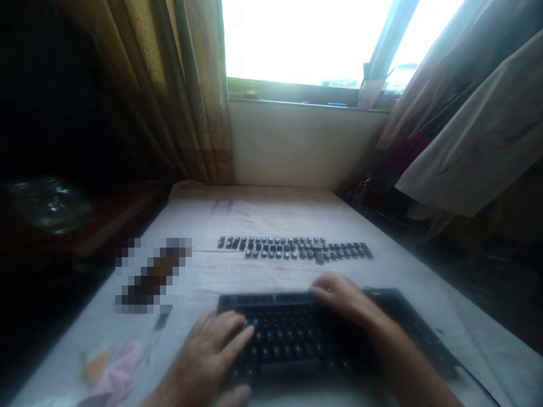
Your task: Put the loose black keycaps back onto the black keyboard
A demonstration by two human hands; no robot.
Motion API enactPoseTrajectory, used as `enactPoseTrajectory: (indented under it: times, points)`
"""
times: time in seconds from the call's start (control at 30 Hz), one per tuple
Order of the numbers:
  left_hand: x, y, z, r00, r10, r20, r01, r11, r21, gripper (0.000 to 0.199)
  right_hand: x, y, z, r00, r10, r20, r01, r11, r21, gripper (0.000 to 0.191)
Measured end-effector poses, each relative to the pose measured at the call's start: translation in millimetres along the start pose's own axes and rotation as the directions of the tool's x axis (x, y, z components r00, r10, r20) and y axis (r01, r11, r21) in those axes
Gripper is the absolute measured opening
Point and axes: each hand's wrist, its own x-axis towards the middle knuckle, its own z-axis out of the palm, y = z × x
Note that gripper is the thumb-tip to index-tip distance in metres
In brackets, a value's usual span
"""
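A black keyboard [292,339] lies in front of me on the pale cloth, its right part partly covered by my right forearm. My left hand [218,342] rests over its left end with fingers apart, some on the keys. At the keyboard's far edge is my right hand [335,291], fingers curled together; whatever they may hold is hidden. Beyond the keyboard, several loose black keycaps [271,247] lie in uneven rows on the cloth.
A cloth-covered surface [271,209] reaches back to the wall below a bright window. To the left lie a pink cloth [116,376], an orange-yellow piece [97,364], a small dark slim object [162,317] and a pixelated item [155,277]. A cable [477,381] leaves the keyboard's right end.
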Motion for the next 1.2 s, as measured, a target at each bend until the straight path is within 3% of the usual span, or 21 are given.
enactPoseTrajectory:
  times: [0.13,0.27,0.4,0.47,0.53,0.6,0.77,0.87,1.0,1.2]
  points:
    - [-9.2,-7.2,-4.8,0.999,0.041,0.004,-0.041,0.998,0.040,0.065,-1.5,-7.4,4.6,1.000,-0.029,-0.003,0.029,0.999,-0.033,0.023]
    - [-13.7,-9.6,-13.6,1.000,-0.015,0.026,0.014,1.000,0.017,0.064,-1.2,-17.2,4.0,0.998,-0.055,0.010,0.056,0.996,-0.067,0.021]
    - [0.1,-12.5,-34.2,0.990,0.008,0.141,0.004,0.996,-0.086,0.067,2.5,-21.0,-4.1,0.992,-0.083,0.099,0.092,0.993,-0.081,0.020]
    - [14.6,-16.3,-44.1,0.986,0.012,0.166,0.015,0.987,-0.160,0.057,5.5,-18.7,-8.0,0.986,-0.107,0.131,0.115,0.992,-0.051,0.019]
    - [32.3,-23.6,-47.7,0.970,-0.035,0.240,0.097,0.963,-0.252,0.033,8.2,-15.1,-10.6,0.980,-0.128,0.154,0.133,0.991,-0.025,0.020]
    - [51.3,-36.1,-42.2,0.957,-0.141,0.255,0.218,0.926,-0.308,0.017,9.9,-11.9,-12.0,0.975,-0.135,0.177,0.139,0.990,-0.010,0.023]
    - [94.2,-81.9,1.7,0.885,-0.369,0.285,0.435,0.873,-0.221,0.014,9.9,-10.3,-12.8,0.974,-0.131,0.184,0.131,0.991,0.012,0.023]
    - [110.7,-99.8,26.8,0.824,-0.461,0.331,0.532,0.829,-0.170,0.026,9.5,-11.3,-12.7,0.973,-0.144,0.178,0.148,0.989,-0.008,0.023]
    - [121.5,-102.4,39.9,0.785,-0.506,0.358,0.576,0.809,-0.118,0.029,11.0,-11.0,-12.5,0.974,-0.132,0.185,0.136,0.991,-0.009,0.022]
    - [131.3,-95.0,41.3,0.782,-0.517,0.348,0.562,0.827,-0.034,0.030,13.8,-8.4,-11.0,0.970,-0.136,0.202,0.142,0.990,-0.015,0.024]
